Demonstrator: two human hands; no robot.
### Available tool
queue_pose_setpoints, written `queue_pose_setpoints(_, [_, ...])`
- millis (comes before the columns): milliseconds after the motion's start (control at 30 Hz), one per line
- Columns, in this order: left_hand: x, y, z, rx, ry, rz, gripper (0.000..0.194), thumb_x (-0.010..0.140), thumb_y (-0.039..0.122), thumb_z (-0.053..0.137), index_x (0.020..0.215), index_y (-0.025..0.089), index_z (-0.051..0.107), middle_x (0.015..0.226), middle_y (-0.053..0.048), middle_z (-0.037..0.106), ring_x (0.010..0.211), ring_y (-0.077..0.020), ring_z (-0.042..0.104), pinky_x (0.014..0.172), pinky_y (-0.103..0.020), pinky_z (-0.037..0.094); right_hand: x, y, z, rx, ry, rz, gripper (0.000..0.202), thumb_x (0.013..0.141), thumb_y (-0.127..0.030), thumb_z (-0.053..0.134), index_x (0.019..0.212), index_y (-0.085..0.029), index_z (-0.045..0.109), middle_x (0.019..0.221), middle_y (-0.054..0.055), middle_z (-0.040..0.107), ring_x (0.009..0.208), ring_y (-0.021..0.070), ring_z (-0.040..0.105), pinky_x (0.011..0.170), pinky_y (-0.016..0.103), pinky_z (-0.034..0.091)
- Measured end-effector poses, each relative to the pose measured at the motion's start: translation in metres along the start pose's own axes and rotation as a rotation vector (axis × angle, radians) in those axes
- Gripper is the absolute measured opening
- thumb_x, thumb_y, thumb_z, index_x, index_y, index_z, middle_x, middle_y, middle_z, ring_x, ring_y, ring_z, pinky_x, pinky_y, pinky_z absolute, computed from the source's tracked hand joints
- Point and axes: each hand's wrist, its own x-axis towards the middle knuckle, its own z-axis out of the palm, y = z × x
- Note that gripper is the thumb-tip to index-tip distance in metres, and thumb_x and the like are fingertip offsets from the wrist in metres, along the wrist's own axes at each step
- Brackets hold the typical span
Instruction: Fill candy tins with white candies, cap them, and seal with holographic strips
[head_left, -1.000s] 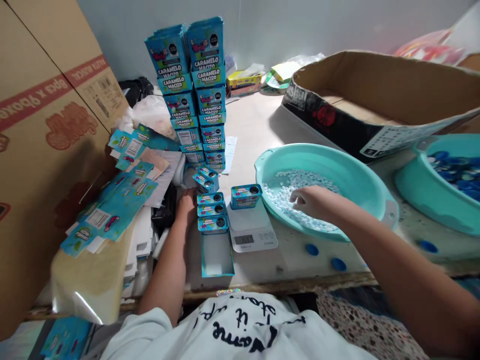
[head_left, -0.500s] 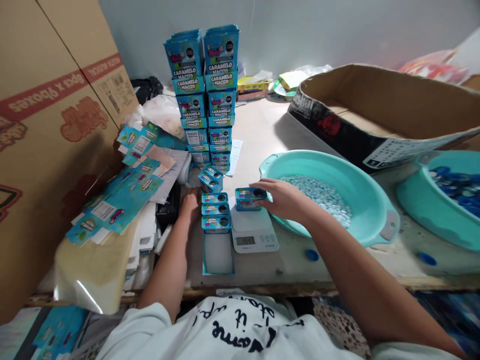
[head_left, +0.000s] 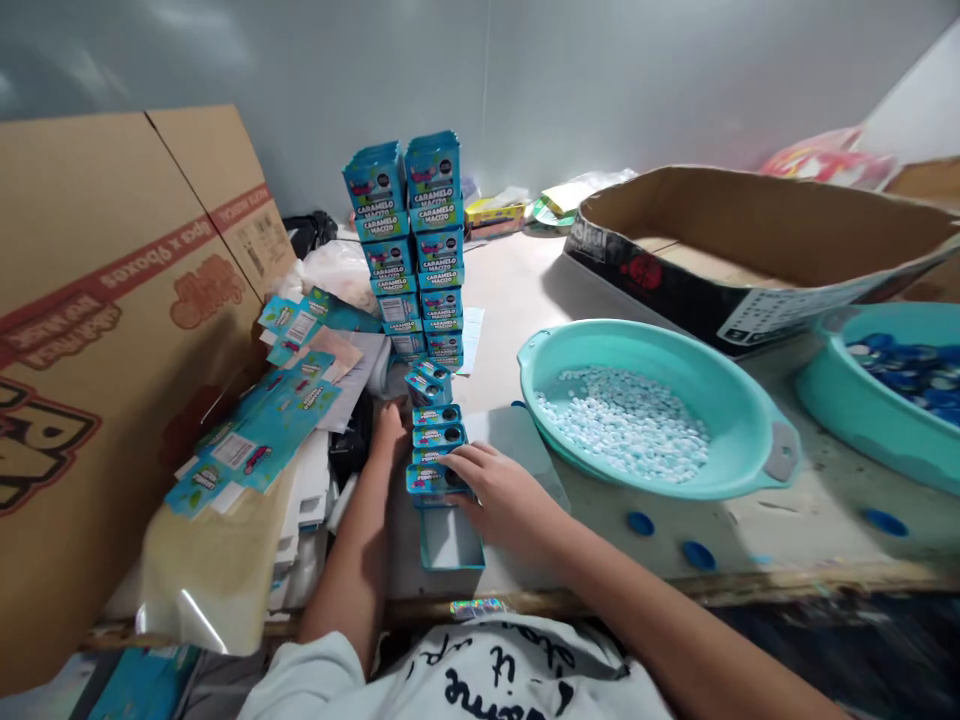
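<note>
Right fingers [head_left: 466, 458]: blue rectangular printed box [head_left: 426, 479] is gripped near tabletop's [head_left: 592, 548] front edge.
Left fingers [head_left: 390, 408]: grip cannot be told.

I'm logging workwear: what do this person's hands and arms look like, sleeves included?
The left hand and right hand are bare, without visible gloves or wristwear. The left sleeve is short, pale and plain; the right one is out of frame. The pale shirt has black, handwriting-style lettering.

The right hand [head_left: 504, 492] hides part of the scale [head_left: 516, 432].
</note>
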Motion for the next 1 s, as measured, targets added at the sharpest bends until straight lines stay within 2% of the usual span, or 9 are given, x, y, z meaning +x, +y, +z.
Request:
queue_pose_setpoints(133, [-0.001, 0.008, -0.013, -0.141, 0.160, -0.017, 0.036, 0.093, 0.022, 0.053, 0.128, 0.017, 0.061, 0.130, -0.016, 0.067, 0.111, -0.0241, 0.069, 0.102, -0.040, 0.056, -0.007, 0.006, 0.001, -0.043, 0.048, -0.002, 0.042, 0.091, -0.013, 0.064, 0.134, -0.014, 0.065, 0.114, 0.014, 0.069, 0.110, 0.0279, 0.061, 0.100, 0.045, 0.055])
queue_pose_setpoints(233, [-0.001, 0.020, -0.022, -0.207, 0.177, -0.023, 0.038, 0.097, 0.029, 0.052, 0.133, 0.019, 0.057, 0.136, -0.015, 0.063, 0.112, -0.0222, 0.069, 0.101, -0.037, 0.056, -0.013, 0.010, -0.003, -0.101, 0.068, -0.042, 0.041, 0.093, -0.013, 0.060, 0.134, -0.016, 0.065, 0.112, 0.013, 0.067, 0.108, 0.0268, 0.059, 0.098, 0.044, 0.055])
queue_pose_setpoints(400, [0.014, 0.048, -0.025, -0.166, 0.043, -0.030, 0.065, 0.086, 0.038, 0.074, 0.144, 0.021, 0.050, 0.151, -0.016, 0.053, 0.138, -0.0286, 0.054, 0.113, -0.039, 0.047, -0.014, 0.010, 0.019, -0.255, 0.011, -0.076, 0.034, 0.091, -0.009, 0.055, 0.121, -0.012, 0.071, 0.111, 0.017, 0.065, 0.103, 0.0280, 0.060, 0.091, 0.043, 0.056])
queue_pose_setpoints(467, [0.023, 0.058, -0.023, -0.108, -0.047, -0.050, 0.083, 0.074, 0.039, 0.085, 0.147, 0.021, 0.048, 0.155, -0.018, 0.050, 0.144, -0.0325, 0.049, 0.117, -0.043, 0.042, -0.016, 0.006, 0.030, -0.286, 0.043, -0.051, 0.039, 0.090, -0.012, 0.057, 0.127, -0.012, 0.069, 0.122, 0.020, 0.064, 0.111, 0.0317, 0.059, 0.094, 0.046, 0.055])
queue_pose_setpoints(567, [0.031, 0.073, -0.021, -0.008, -0.178, -0.103, 0.097, 0.062, 0.037, 0.093, 0.146, 0.017, 0.050, 0.152, -0.024, 0.052, 0.138, -0.0383, 0.055, 0.114, -0.047, 0.044, -0.022, 0.005, 0.028, -0.294, 0.095, -0.066, 0.052, 0.091, -0.025, 0.063, 0.141, -0.012, 0.062, 0.148, 0.024, 0.053, 0.133, 0.0393, 0.049, 0.110, 0.057, 0.044])
queue_pose_setpoints(700, [0.030, 0.092, -0.025, 0.119, -0.223, -0.142, 0.114, 0.061, 0.033, 0.093, 0.157, 0.011, 0.034, 0.145, -0.027, 0.058, 0.134, -0.0392, 0.059, 0.110, -0.046, 0.047, -0.036, 0.023, -0.023, -0.275, 0.254, -0.102, 0.047, 0.098, -0.035, 0.057, 0.139, -0.015, 0.064, 0.152, 0.021, 0.052, 0.138, 0.0374, 0.047, 0.116, 0.058, 0.036])
queue_pose_setpoints(833, [0.021, 0.119, -0.048, 0.243, -0.139, -0.125, 0.120, 0.064, 0.033, 0.091, 0.161, 0.015, 0.025, 0.150, -0.025, 0.055, 0.139, -0.0414, 0.054, 0.112, -0.047, 0.044, -0.057, 0.065, -0.098, -0.359, 0.511, 0.170, 0.042, 0.103, -0.037, 0.046, 0.134, -0.018, 0.068, 0.143, 0.019, 0.060, 0.133, 0.0377, 0.053, 0.112, 0.058, 0.040])
queue_pose_setpoints(900, [0.013, 0.137, -0.063, 0.311, -0.019, -0.060, 0.113, 0.065, 0.038, 0.091, 0.159, 0.018, 0.032, 0.150, -0.022, 0.055, 0.138, -0.0428, 0.054, 0.111, -0.049, 0.046, -0.070, 0.087, -0.121, -0.429, 0.474, 0.393, 0.045, 0.102, -0.039, 0.047, 0.133, -0.014, 0.068, 0.142, 0.021, 0.060, 0.132, 0.0403, 0.053, 0.109, 0.058, 0.042])
queue_pose_setpoints(1000, [-0.006, 0.166, -0.074, 0.290, 0.101, 0.094, 0.111, 0.063, 0.043, 0.092, 0.157, 0.022, 0.038, 0.153, -0.018, 0.053, 0.139, -0.0428, 0.052, 0.113, -0.050, 0.045, -0.086, 0.112, -0.124, -0.466, 0.223, 0.633, 0.045, 0.099, -0.039, 0.052, 0.128, -0.010, 0.070, 0.139, 0.024, 0.062, 0.128, 0.0420, 0.057, 0.102, 0.054, 0.048])
